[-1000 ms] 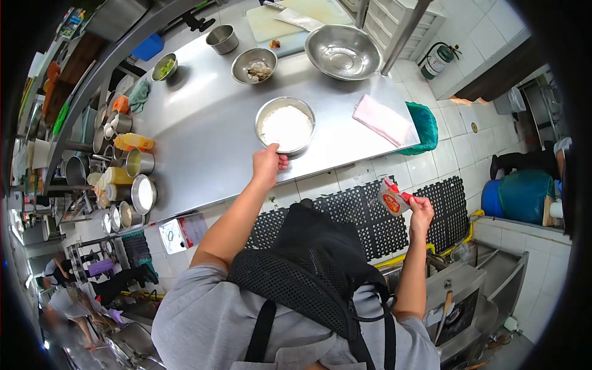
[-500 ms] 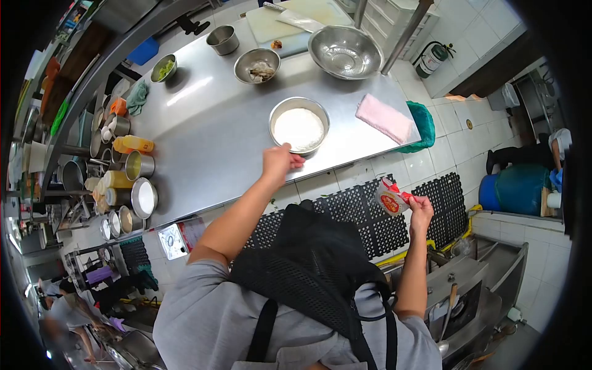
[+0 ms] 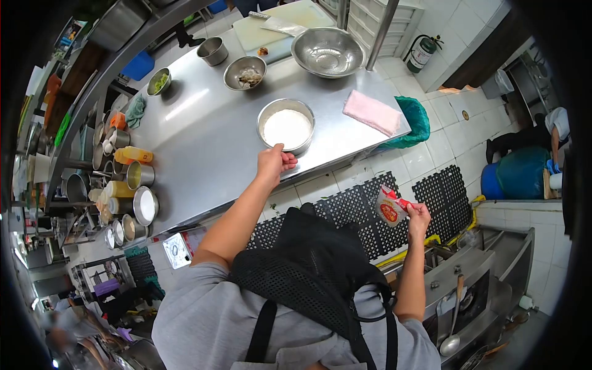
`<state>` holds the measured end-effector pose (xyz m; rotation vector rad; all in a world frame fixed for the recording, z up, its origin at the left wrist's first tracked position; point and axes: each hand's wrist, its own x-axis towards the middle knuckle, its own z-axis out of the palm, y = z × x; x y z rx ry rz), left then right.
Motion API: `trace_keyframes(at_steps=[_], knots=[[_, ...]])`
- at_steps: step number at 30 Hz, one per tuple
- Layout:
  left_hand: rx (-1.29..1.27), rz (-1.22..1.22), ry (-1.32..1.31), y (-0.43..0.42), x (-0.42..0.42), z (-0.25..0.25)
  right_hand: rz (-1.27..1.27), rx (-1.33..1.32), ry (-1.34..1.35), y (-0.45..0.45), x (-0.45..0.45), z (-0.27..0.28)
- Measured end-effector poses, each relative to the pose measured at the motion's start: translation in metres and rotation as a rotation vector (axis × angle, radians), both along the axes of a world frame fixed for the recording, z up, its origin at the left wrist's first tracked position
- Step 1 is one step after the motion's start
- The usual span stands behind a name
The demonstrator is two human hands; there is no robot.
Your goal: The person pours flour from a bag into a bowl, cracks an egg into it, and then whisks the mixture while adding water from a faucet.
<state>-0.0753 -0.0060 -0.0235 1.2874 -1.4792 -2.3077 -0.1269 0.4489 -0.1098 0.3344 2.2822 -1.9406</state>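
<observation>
My left hand [image 3: 275, 163] is at the near rim of a round metal bowl [image 3: 261, 117] on the steel table [image 3: 203, 142]. Its thumb and fingers are closed on that rim. White powder or grains [image 3: 287, 129] lie inside the bowl. Out over the floor mat, my right hand [image 3: 418, 219] pinches a clear plastic bag [image 3: 390, 208] with red print by its red end. A folded pink cloth [image 3: 372, 113] lies on the table to the right of the bowl.
Behind stand a large metal bowl [image 3: 328, 52], a bowl of shrimp-like pieces [image 3: 245, 73], a bowl of greens [image 3: 159, 81], an empty-looking pot [image 3: 212, 51] and a cleaver [image 3: 282, 26] on a cutting board. Bottles and pots line the left. A co-worker [image 3: 558, 127] is at far right.
The bowl and my left hand first shifted right in view, then back left as the whole view moved. Both hands keep their hold. The bag hangs slightly lower in view.
</observation>
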Motion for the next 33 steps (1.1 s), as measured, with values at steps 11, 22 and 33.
trace_keyframes(at_steps=[11, 22, 33], knots=[[-0.120, 0.077, -0.084, -0.005, 0.006, -0.026, 0.096, -0.032, 0.091, 0.008, -0.008, -0.025], [-0.159, 0.374, -0.072, 0.000, 0.089, -0.007, 0.349, -0.184, -0.033, -0.029, -0.046, -0.023], [-0.071, 0.659, 0.023, -0.005, 0.114, -0.019, 0.495, -0.182, -0.014, -0.038, -0.061, -0.038]])
